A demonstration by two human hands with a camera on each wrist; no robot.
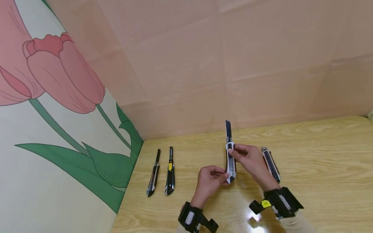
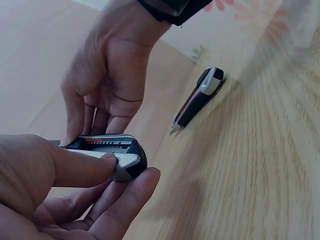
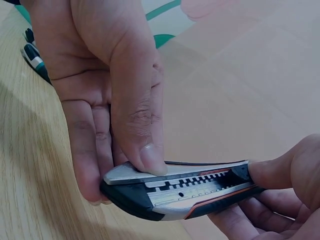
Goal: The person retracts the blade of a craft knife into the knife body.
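A grey-and-black utility knife is held tilted nearly upright in the head view, its dark blade extended at the top. My left hand pinches the butt end between thumb and fingers. Higher up, my right hand grips the body, its thumb at the slider. In the right wrist view, the toothed slot along the handle faces the camera. The left wrist view shows the rounded butt between the left thumb and fingers; the blade is mostly hidden there.
Two utility knives with blades out lie at the left of the wooden table: a dark one and a black one with a yellow slider. Another utility knife lies behind the right wrist, no blade visible. A beige cloth backdrop borders the table.
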